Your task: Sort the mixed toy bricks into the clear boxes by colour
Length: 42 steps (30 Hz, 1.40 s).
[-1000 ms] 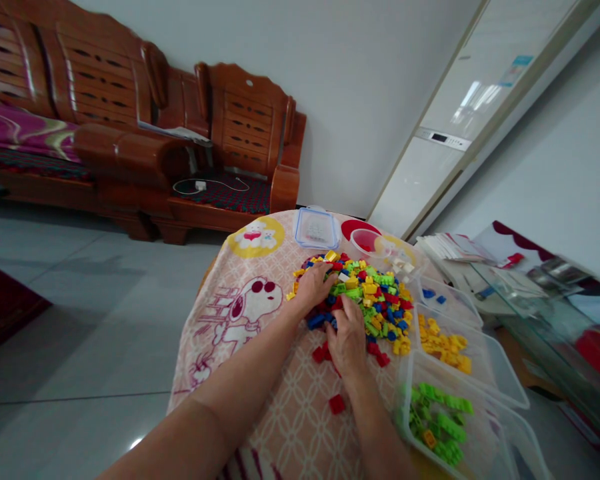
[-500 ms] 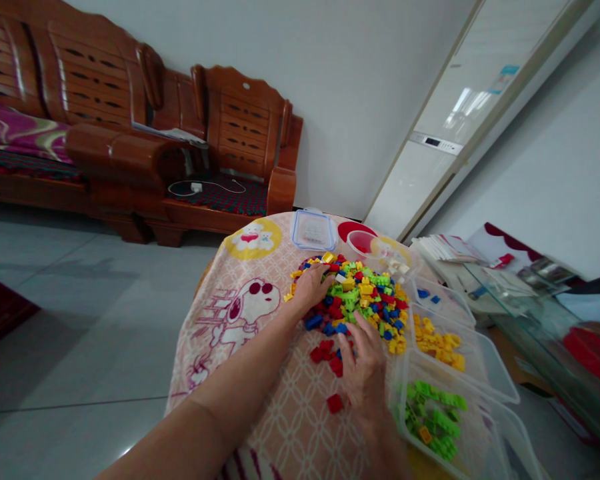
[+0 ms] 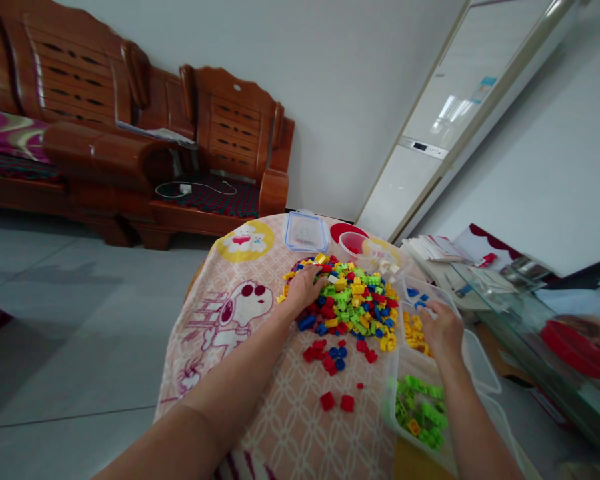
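The right hand [image 3: 444,330] hides part of the box it hovers over, so I cannot tell whether its bent fingertips hold a piece or touch the blue blocks [image 3: 421,304] just beside them. The right forearm [image 3: 473,417] covers one side of the box of green blocks [image 3: 433,415], and the bottom edge of the view cuts that arm off. The left hand [image 3: 303,291] lies on the near left side of the pile of blocks [image 3: 363,300] — its fingertips sink among the pieces, and whether they grip one cannot be told. The two hands are well apart.

The pile sits on the patterned tablecloth [image 3: 275,407], a loose heap of small, shiny plastic blocks mixed in yellow, green, red and blue, with one white piece near the left fingers. Most single shapes blur together. In front of it lie scattered red blocks [image 3: 329,365] and a few round blue ones [image 3: 341,364]. Yellow blocks [image 3: 414,331] fill the middle box — partly under the right hand — and one orange-yellow block [image 3: 413,427] lies among the green.
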{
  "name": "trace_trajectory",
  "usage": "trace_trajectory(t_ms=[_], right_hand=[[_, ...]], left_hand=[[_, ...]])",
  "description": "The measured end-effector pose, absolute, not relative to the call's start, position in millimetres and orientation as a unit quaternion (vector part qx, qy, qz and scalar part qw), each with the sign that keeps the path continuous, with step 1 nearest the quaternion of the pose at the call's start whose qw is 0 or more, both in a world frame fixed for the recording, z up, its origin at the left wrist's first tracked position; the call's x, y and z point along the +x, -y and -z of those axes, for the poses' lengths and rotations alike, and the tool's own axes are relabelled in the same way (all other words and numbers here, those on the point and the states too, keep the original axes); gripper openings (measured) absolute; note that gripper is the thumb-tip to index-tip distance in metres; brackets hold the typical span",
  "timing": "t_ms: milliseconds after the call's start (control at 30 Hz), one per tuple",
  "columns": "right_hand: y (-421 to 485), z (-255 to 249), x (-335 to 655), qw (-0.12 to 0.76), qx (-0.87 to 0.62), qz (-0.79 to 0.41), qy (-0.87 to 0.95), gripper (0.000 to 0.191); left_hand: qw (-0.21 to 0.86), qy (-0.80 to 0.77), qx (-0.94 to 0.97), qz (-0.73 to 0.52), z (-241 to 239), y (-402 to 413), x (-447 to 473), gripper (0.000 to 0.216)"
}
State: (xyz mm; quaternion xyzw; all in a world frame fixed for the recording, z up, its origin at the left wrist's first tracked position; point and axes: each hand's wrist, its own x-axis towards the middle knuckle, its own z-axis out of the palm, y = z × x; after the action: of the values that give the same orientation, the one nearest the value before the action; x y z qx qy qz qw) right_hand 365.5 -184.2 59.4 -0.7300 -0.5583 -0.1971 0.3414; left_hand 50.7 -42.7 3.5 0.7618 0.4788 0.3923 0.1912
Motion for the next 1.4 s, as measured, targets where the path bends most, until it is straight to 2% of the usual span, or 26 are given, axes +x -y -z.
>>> trace_trajectory(t_ms=[133,200,300,433,533,667,833,1033,1200,1400], right_hand=[[165,-84,389,0.312,-0.801,0.202,0.470,0.038],[167,-96,376,0.327,-0.801,0.201,0.459,0.040],[181,-101,324,0.385,-0.715,0.194,0.550,0.037],[199,-74,226,0.433,-0.610,0.128,0.652,0.029],[200,-43,169,0.393,-0.574,0.052,0.717,0.026],[191,-12,133,0.299,-0.580,0.021,0.757,0.027],[187,4,128,0.251,-0.592,0.025,0.766,0.036],[194,10,137,0.302,-0.598,0.028,0.742,0.029],[196,9,143,0.302,-0.602,0.051,0.738,0.028],[197,9,148,0.359,-0.582,0.019,0.729,0.019]], left_hand=[[0.187,-0.480,0.761,-0.394,-5,44,50,0.034],[0.187,-0.479,0.762,-0.394,-5,43,50,0.034],[0.189,-0.478,0.764,-0.390,-3,42,51,0.034],[0.190,-0.480,0.763,-0.390,-2,42,51,0.035],[0.189,-0.479,0.763,-0.392,-3,43,51,0.035],[0.190,-0.482,0.761,-0.391,-4,44,51,0.035],[0.197,-0.478,0.761,-0.391,-5,44,52,0.035],[0.187,-0.482,0.761,-0.392,-4,44,52,0.035],[0.179,-0.473,0.766,-0.397,-4,44,51,0.035],[0.176,-0.471,0.769,-0.394,-2,43,51,0.035]])
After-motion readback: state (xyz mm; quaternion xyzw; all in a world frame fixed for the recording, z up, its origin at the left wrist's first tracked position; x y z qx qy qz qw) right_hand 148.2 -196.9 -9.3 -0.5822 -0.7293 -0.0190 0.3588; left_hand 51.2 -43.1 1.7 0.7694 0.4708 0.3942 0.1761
